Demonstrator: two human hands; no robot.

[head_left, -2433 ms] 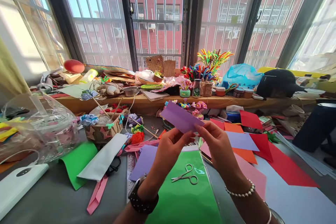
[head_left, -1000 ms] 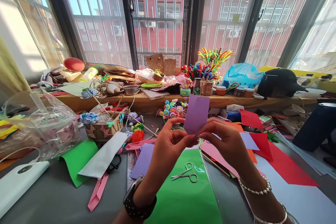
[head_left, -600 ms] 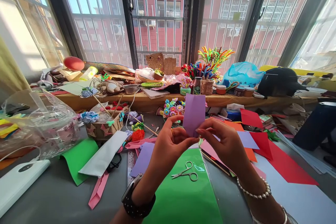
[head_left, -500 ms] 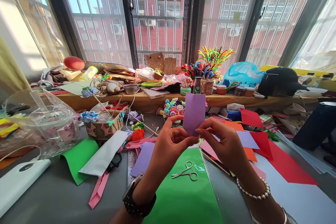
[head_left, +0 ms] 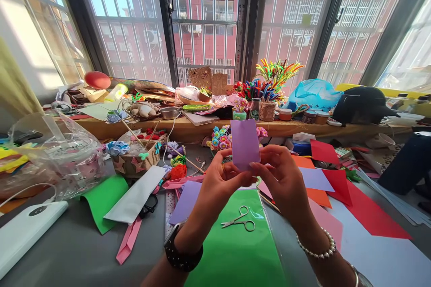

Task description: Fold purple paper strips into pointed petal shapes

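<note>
A purple piece of paper (head_left: 245,145) is held upright between my two hands, above the middle of the desk. My left hand (head_left: 224,177) grips its lower left part with thumb and fingers; a ring and a dark dotted watch strap show on this arm. My right hand (head_left: 278,172) pinches the lower right corner, a beaded bracelet at the wrist. Below them, small metal scissors (head_left: 239,219) lie with blades apart on a glossy green sheet (head_left: 242,251). Another purple sheet (head_left: 184,202) lies just left of my left forearm.
On the left are a white folded paper (head_left: 138,195), green paper (head_left: 105,204), a pink folded strip (head_left: 129,241) and a white power bank (head_left: 33,219). Red paper (head_left: 373,210) and other coloured sheets spread at right. A craft-laden ledge (head_left: 188,132) runs along the window.
The purple paper has shifted slightly left and tilted, and my right hand has moved left, closer to my left hand. The scissors lie where they were on the green sheet.
</note>
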